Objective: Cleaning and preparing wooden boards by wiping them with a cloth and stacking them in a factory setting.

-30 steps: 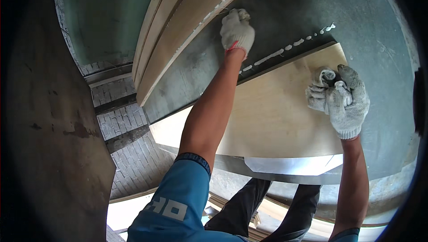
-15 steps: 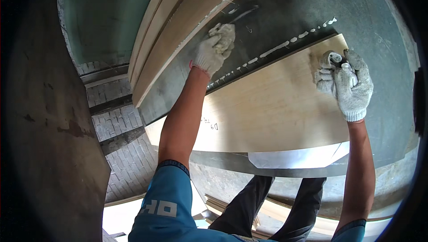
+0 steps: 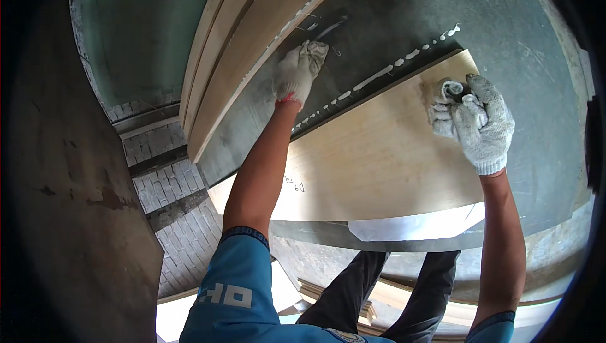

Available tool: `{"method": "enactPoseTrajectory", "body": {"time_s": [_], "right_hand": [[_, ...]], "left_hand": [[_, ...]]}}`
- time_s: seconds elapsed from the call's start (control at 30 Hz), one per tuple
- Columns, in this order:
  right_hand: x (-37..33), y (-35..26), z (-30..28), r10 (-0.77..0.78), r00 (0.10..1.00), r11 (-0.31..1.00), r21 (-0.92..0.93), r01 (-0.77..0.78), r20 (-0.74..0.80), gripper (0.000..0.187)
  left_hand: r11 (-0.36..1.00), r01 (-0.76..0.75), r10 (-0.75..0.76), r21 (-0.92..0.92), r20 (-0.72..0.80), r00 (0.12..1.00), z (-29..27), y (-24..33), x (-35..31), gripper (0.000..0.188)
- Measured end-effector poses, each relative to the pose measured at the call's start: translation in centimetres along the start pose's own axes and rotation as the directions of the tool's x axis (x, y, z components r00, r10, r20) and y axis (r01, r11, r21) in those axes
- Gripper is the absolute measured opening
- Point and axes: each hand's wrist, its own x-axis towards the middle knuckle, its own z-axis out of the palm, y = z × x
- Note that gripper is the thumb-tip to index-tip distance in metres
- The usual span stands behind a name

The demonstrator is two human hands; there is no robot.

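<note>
The clock face is laid over the whole view, with 12 at the top. The left hand [image 3: 300,71], in a whitish glove, is at 12 o'clock, over the grey table [image 3: 530,198] and close to the edge of the curved wood pieces [image 3: 252,46] at 11 o'clock. Its fingers are bunched together and narrow; I cannot tell whether they hold anything. A white smear [image 3: 331,28] lies on the table just past its fingertips, toward 12 o'clock.

The right hand [image 3: 476,125], in a dirty white glove, is near 3 o'clock, over the right end of the pale wooden board [image 3: 385,166]. Its fingers are curled; I cannot tell whether something is tucked in them.

The board lies on the table, spreading from the middle toward 4 o'clock, its left part passing under the left forearm [image 3: 259,172]. A line of white dabs [image 3: 372,82] runs beside its far edge, from near the middle toward 2 o'clock. A white sheet [image 3: 416,226] shows past its near edge at 4 o'clock. Brick paving [image 3: 180,232] shows at 8 o'clock, and a greenish panel [image 3: 142,33] stands at 10 o'clock.
</note>
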Motion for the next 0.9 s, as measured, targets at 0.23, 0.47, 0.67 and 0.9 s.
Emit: {"method": "enactPoseTrajectory", "body": {"time_s": [0.23,0.47,0.67,0.9], "right_hand": [[-0.1,0.3,-0.2,-0.019,1.0,0.999,-0.03,0.019,0.002,0.042],[0.1,-0.2,-0.1,-0.011,1.0,1.0,-0.002,0.011,0.006,0.045],[0.2,-0.6,0.0,-0.004,1.0,1.0,-0.007,0.004,0.004,0.044],[-0.3,0.6,-0.1,-0.004,0.999,0.998,-0.068,0.001,-0.039,0.038]], "left_hand": [[0.994,-0.081,0.049,0.066,0.387,0.921,0.3,-0.7,-0.4,0.062],[0.982,-0.078,0.075,0.17,0.028,0.997,3.1,1.7,-1.3,0.054],[0.992,-0.087,0.087,0.087,0.005,0.996,3.8,8.3,-3.1,0.027],[0.952,-0.064,0.115,-0.299,0.153,0.982,3.8,12.9,-4.6,0.04]]}}
